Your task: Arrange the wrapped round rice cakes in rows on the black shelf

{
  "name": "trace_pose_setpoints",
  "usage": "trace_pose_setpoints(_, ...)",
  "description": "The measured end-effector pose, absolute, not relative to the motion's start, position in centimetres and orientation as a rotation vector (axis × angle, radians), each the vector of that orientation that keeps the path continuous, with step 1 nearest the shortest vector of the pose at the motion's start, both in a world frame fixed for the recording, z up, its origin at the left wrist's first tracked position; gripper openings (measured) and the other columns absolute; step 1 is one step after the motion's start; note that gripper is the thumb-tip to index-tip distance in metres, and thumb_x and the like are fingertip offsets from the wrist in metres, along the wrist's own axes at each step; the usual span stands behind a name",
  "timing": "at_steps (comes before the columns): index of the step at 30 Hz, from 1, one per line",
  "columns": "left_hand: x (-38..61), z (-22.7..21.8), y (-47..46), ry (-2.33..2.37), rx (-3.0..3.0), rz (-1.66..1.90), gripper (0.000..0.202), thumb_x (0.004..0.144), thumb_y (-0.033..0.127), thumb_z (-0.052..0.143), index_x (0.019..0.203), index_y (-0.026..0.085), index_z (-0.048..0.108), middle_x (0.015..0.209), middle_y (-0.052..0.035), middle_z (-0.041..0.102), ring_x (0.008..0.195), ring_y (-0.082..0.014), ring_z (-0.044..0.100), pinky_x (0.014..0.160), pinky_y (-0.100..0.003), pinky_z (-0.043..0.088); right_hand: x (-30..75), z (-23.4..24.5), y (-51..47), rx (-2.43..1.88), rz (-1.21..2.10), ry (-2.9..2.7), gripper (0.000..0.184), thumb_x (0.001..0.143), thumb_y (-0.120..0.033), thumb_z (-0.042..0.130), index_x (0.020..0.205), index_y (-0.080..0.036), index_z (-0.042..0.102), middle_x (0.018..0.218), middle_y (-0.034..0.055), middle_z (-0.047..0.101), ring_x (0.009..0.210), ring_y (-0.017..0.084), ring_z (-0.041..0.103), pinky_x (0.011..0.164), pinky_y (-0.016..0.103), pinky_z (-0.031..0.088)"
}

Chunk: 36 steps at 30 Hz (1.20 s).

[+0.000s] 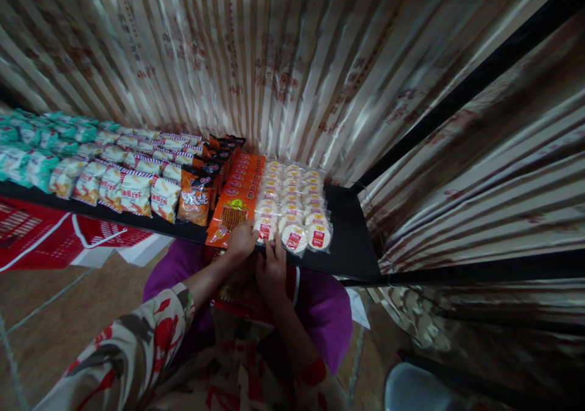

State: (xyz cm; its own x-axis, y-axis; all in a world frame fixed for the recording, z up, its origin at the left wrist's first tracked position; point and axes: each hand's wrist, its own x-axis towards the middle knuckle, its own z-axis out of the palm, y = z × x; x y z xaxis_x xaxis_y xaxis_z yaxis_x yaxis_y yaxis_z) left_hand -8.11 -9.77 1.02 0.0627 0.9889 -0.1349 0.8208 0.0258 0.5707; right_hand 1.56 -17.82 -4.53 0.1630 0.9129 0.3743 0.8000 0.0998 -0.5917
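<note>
At the front of the black shelf (350, 219), my left hand (241, 240) is closed, its fingertips at the left edge of a clear packet of round white crackers (265, 229) with a red label. My right hand (273, 271) grips the lower edge of that same packet, fingers pointing away from me. More of these cracker packets (292, 201) stand in three rows behind and to the right. Beside my left hand lies a flat orange snack packet (242, 182) with a picture of brown sticks.
Further left are orange-and-black packets (195, 198), white striped bags (136, 192) and teal bags (40, 167). A pleated curtain (292, 64) hangs behind. Below are a red basket (41, 231), and a red item (237, 286) on my lap. Dark bars (457, 103) flank the right.
</note>
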Motion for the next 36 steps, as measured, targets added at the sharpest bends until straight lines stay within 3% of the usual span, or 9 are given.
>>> trace_pose_setpoints(9, -7.9, 0.2, -10.7, 1.795, 1.895, 0.662, 0.014, 0.080, 0.015, 0.050, 0.093, 0.015, 0.053, 0.095, -0.0087, 0.057, 0.089, -0.0190, 0.054, 0.078, -0.029, 0.042, 1.4, -4.6, -17.7, -1.702, 0.177, -1.633, 0.041, 0.085, -0.018, 0.040, 0.123, -0.009, 0.054, 0.141, 0.0187, 0.038, 0.124, 0.029, 0.040, 0.097, 0.049, 0.041)
trace_pose_setpoints(19, -7.3, -0.9, -11.2, 1.731, 2.148, 0.349, 0.016, 0.087, 0.016, 0.041, 0.094, 0.014, 0.055, 0.097, -0.0098, 0.056, 0.085, -0.0186, 0.055, 0.074, -0.027, 0.043, 1.2, -4.5, -17.4, -1.697, 0.175, -1.599, 0.038, 0.090, -0.022, 0.036, 0.121, -0.011, 0.056, 0.138, 0.0193, 0.042, 0.122, 0.027, 0.043, 0.096, 0.049, 0.042)
trace_pose_setpoints(26, -7.4, -1.3, -11.4, 1.700, 2.167, 0.350, 0.020, 0.091, 0.019, 0.037, 0.094, 0.015, 0.056, 0.097, -0.0095, 0.058, 0.083, -0.0175, 0.056, 0.072, -0.026, 0.042, 2.0, -3.8, -18.4, -1.574, 0.075, -1.666, 0.038, 0.091, -0.019, 0.032, 0.121, -0.015, 0.055, 0.136, 0.0154, 0.045, 0.128, 0.025, 0.038, 0.099, 0.052, 0.038)
trace_pose_setpoints(31, -7.4, -0.9, -11.5, 1.689, 2.188, 0.380, 0.018, 0.090, 0.017, 0.039, 0.092, 0.017, 0.057, 0.095, -0.0078, 0.059, 0.086, -0.0171, 0.056, 0.075, -0.025, 0.041, 4.8, -4.0, -18.8, -1.749, -0.136, -1.461, 0.037, 0.090, -0.025, 0.036, 0.119, -0.015, 0.056, 0.144, 0.0161, 0.032, 0.133, 0.030, 0.027, 0.101, 0.057, 0.031)
trace_pose_setpoints(33, -7.3, -0.5, -11.5, 1.684, 2.169, 0.385, 0.015, 0.089, 0.019, 0.042, 0.091, 0.017, 0.057, 0.096, -0.0073, 0.059, 0.086, -0.0173, 0.056, 0.074, -0.025, 0.041, 6.0, -4.2, -18.6, -1.795, -0.130, -1.451, 0.037, 0.090, -0.027, 0.037, 0.120, -0.016, 0.056, 0.146, 0.0162, 0.029, 0.133, 0.030, 0.028, 0.100, 0.056, 0.032)
trace_pose_setpoints(36, -7.2, -0.2, -11.5, 1.701, 2.142, 0.386, 0.013, 0.088, 0.022, 0.046, 0.092, 0.017, 0.057, 0.097, -0.0076, 0.059, 0.086, -0.0181, 0.056, 0.072, -0.026, 0.041, 7.2, -4.4, -17.9, -1.781, -0.072, -1.537, 0.036, 0.091, -0.027, 0.037, 0.120, -0.016, 0.056, 0.141, 0.0160, 0.037, 0.130, 0.027, 0.033, 0.100, 0.052, 0.035)
